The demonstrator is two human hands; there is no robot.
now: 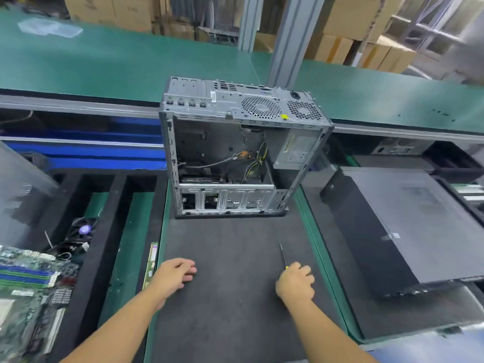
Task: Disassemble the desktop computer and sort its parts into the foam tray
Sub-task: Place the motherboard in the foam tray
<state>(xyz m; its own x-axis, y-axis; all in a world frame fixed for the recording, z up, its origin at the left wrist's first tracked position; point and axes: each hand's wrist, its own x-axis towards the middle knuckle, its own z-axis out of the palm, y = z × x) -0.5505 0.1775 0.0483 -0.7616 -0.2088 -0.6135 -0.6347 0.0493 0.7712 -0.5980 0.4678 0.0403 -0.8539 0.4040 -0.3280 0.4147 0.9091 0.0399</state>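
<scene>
Head view. Right grip [296,281] at 5 o'clock in frame, fingers curled round a screwdriver [283,254]. Yellow handle just shows above the knuckles, and the thin shaft points toward 12. Left grip [176,274] at 7 o'clock, fingers relaxed and lying flat on the black mat [230,305], holding nothing. The two grips are well apart.

At 12 o'clock from both, on the mat's far edge: desktop computer case [235,153], open side toward the camera, rear panel with fan grilles uppermost. Inside are the power supply [294,150] on the 3 o'clock side and loose cables [252,163] mid-bay.

Foam tray [104,258] at 9 o'clock of the mat: motherboard [26,284] in the near compartment, cooling fan [83,230] beyond it, narrow green circuit board [151,263] on edge at the tray's mat side.

Black computer housing [406,226] lies flat at 3 o'clock.
</scene>
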